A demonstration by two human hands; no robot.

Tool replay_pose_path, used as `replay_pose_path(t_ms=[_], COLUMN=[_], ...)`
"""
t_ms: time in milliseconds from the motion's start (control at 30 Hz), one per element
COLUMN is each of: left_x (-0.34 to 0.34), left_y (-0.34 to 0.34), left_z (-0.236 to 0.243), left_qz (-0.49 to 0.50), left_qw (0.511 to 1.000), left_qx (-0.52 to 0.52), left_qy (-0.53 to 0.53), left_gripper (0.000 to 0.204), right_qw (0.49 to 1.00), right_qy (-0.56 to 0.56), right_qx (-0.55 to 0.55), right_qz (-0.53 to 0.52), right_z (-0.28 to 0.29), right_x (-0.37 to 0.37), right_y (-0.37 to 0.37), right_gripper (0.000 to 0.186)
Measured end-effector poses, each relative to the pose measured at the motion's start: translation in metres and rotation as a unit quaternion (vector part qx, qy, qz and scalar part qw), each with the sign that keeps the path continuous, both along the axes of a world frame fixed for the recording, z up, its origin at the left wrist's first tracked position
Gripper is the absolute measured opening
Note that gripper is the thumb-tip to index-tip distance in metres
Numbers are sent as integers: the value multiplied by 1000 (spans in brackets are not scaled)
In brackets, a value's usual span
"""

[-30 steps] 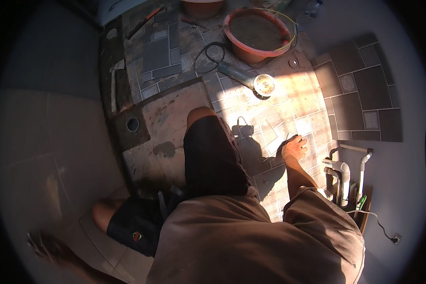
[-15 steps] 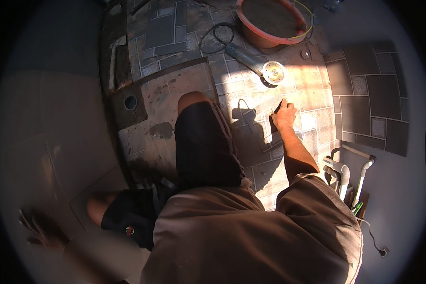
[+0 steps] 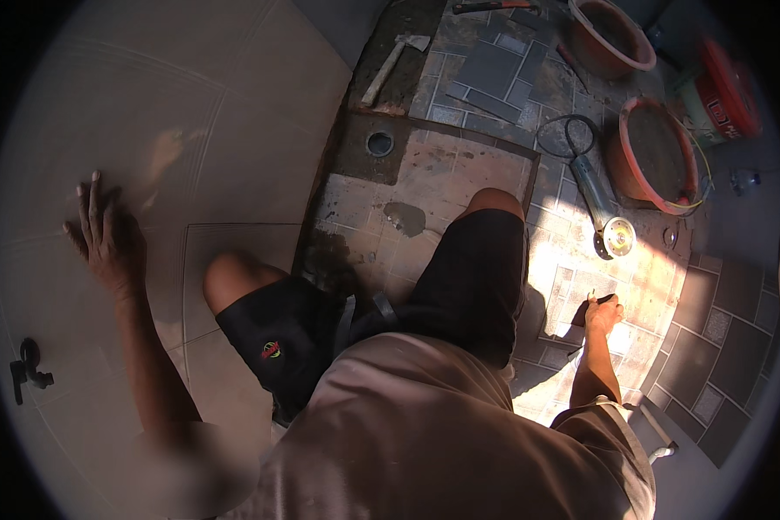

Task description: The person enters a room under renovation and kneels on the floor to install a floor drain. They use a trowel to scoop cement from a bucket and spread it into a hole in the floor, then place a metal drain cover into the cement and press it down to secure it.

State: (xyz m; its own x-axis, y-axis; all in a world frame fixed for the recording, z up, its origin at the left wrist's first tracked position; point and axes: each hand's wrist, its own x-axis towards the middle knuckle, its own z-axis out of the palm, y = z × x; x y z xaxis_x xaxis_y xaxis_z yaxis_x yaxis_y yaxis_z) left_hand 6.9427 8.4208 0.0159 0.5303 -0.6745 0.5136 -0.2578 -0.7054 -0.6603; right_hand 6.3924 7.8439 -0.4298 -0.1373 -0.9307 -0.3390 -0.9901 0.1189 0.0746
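Beige wall tiles (image 3: pixel 251 165) meet the left hand (image 3: pixel 113 241), its empty fingers spread; the right hand (image 3: pixel 604 318) bends its fingers over sunlit grey floor tiles (image 3: pixel 572 286), any grip unclear. One black tap (image 3: pixel 31 376) has newly come into view; one teal angle grinder (image 3: pixel 590 186) lies ahead, two round orange-red plastic basins (image 3: pixel 622 173) beyond.

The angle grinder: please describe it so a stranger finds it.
On the tiled floor, look just beyond the right hand. There lies the angle grinder, left of the nearer reddish tub. Unlike the tub, it has a long blue-green body ending in a pale disc.
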Motion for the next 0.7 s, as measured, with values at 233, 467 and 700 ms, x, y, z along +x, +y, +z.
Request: replay_pose_path(t_ms=[233,467,700], left_x=[-34,-47,-38], left_y=[27,58,57], left_z=[6,-10,-17], left_qz=[16,49,57], left_qw=[1000,998,997], left_qx=[-19,-20,-26], left_qy=[-9,-30,-50], left_gripper=[32,50,46], right_qw=[881,780,784], right_qy=[-445,-517,-189], right_qx=[-143,-117,272], right_qz=[-69,334,525], right_z=[9,101,71], right_x=[15,207,407], right_y=[-17,40,157], right_gripper=[32,11,45])
